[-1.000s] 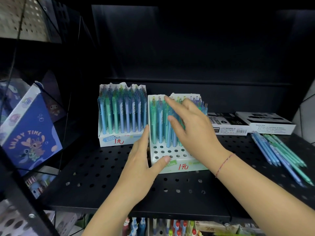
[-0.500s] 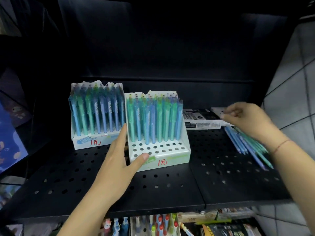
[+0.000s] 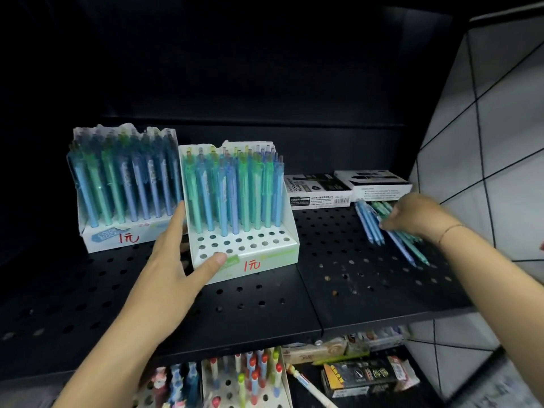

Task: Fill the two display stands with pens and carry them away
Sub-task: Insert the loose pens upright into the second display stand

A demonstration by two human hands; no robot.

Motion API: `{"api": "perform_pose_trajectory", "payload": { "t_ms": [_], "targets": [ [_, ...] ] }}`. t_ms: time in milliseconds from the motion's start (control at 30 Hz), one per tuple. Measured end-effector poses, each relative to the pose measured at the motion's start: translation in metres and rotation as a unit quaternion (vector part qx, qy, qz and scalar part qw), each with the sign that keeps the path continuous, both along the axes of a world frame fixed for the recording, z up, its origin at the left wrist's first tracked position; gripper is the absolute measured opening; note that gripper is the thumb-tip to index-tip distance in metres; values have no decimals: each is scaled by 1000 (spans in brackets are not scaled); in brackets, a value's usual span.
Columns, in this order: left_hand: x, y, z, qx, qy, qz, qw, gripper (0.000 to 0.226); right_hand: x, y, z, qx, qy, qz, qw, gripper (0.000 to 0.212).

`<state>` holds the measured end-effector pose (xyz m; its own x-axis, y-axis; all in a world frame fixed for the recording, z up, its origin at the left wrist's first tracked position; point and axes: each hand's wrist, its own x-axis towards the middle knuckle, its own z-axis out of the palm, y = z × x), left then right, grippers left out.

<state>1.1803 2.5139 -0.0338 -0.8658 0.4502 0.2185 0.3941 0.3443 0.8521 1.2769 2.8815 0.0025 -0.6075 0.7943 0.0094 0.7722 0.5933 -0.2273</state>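
Two white display stands sit side by side on a black perforated shelf (image 3: 353,290). The far-left stand (image 3: 97,237) is packed with blue and green pens. The near stand (image 3: 265,254), just beside it and set a little forward, has its back rows filled and its front rows of holes bare. A red handwritten price marks the front of each.

The left hand (image 3: 173,260) rests against the near stand, fingers straight along its left wall and thumb stretched flat across the front lip. The right hand (image 3: 412,216) lies well to the right on a pile of loose pens (image 3: 374,228) flat on the shelf, fingers curled down over them. Whether any pen is lifted cannot be told.

Two black-and-white boxes (image 3: 321,189) stand behind the pile, next to a white tiled wall (image 3: 485,142). More stationery (image 3: 244,375) shows on the level below.
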Motion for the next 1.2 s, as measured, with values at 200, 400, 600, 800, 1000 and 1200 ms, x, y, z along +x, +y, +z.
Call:
{"api": "perform_pose_trajectory", "payload": {
  "t_ms": [200,400,600,800,1000,1200],
  "targets": [
    [-1,0,-1,1,3,1,1000,90,-16,-8,10,4,-13,1,1000,38],
    [-1,0,-2,1,1,1,1000,90,-30,-11,15,-12,-31,23,999,32],
    [-2,1,-2,7,-1,5,1000,90,-44,-16,10,-58,-2,52,997,56],
    [0,0,-2,-3,-4,7,1000,89,-49,-27,11,-65,-62,62,994,54],
    [-1,0,-2,1,-4,6,1000,89,-39,-25,17,-129,-124,82,980,40],
    [0,1,-1,5,-7,4,1000,89,-27,-26,18,-152,-156,141,966,40]
  ]
}}
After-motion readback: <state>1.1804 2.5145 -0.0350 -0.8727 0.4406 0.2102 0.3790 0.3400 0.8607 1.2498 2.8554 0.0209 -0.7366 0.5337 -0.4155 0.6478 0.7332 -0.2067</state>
